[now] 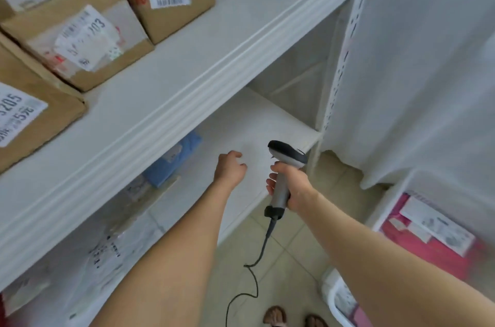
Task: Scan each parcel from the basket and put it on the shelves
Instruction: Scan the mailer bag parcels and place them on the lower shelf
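My right hand [290, 184] grips the grey handle of a corded barcode scanner [284, 166], its black-and-white head pointing up and left over the lower shelf [267, 123]. My left hand [230, 167] hovers over the same shelf with loosely curled fingers and holds nothing. A blue parcel [174, 159] and clear-bagged parcels [112, 241] lie on the lower shelf to the left. Several brown cardboard boxes [80, 40] with white labels stand on the upper shelf [227, 32]. A white basket [385, 209] at the lower right holds a pink parcel [431, 235] with a white label.
A white curtain [417, 59] hangs to the right of the shelf's perforated upright [345, 53]. The scanner's black cable [254, 273] trails down over the tiled floor. My two feet [292, 317] show at the bottom edge. Another white container [340, 300] sits near them.
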`<action>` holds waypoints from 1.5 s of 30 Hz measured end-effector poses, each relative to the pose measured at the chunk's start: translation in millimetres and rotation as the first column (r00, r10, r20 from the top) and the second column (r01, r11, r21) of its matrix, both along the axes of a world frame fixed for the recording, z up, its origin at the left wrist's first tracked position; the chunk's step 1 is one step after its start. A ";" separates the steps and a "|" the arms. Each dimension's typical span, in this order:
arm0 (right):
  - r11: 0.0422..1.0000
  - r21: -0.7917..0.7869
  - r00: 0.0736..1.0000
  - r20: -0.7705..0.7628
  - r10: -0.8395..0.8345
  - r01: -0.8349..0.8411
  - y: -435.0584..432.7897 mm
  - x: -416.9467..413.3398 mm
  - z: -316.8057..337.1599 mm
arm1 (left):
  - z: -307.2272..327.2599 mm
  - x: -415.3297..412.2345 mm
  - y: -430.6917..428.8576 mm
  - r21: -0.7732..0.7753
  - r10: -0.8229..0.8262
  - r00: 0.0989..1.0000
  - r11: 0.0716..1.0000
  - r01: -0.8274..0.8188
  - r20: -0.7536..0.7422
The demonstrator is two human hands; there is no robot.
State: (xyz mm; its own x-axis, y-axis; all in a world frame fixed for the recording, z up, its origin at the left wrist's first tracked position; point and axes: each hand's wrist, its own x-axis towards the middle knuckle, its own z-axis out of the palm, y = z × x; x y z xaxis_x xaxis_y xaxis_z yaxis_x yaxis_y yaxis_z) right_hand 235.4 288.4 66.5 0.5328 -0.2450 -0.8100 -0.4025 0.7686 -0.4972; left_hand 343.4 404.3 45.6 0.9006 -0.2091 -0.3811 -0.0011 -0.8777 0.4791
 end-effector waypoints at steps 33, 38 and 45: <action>0.668 0.023 0.651 -0.251 -0.716 0.744 -234.8 -432.0 -162.8 | -145.8 -377.7 -332.6 0.108 -0.706 0.587 0.599 0.794 -0.397; 0.677 0.038 0.649 -0.325 -0.687 0.735 -231.1 -447.7 -253.9 | -245.6 -400.0 -331.6 0.200 -0.716 0.498 0.464 0.863 -0.490; 0.722 0.054 0.679 -0.393 -0.620 0.690 -222.3 -454.6 -384.7 | -381.2 -407.1 -321.7 0.315 -0.678 0.434 0.301 0.900 -0.593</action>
